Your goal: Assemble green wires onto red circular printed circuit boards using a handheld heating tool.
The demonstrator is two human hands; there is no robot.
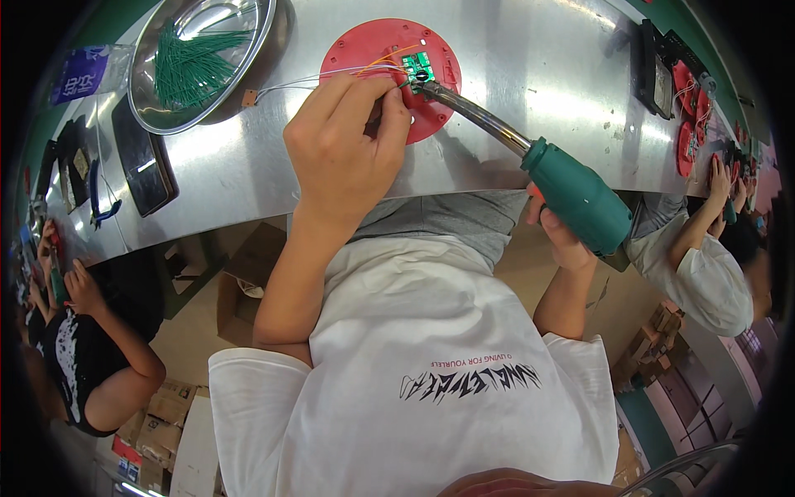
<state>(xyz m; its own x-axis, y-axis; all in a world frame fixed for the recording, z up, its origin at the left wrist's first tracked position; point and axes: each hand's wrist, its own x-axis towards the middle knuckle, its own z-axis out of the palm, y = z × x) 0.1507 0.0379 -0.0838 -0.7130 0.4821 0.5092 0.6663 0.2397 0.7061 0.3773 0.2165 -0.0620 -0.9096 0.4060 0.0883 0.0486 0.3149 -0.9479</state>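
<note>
Screwdriver [571, 195] in right-hand grip [556, 232]

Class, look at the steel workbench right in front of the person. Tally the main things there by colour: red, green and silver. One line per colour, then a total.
Red: 1, the round disc
Green: 3, the circuit board, the wire bundle, the soldering iron
Silver: 1, the bowl
Total: 5
</note>
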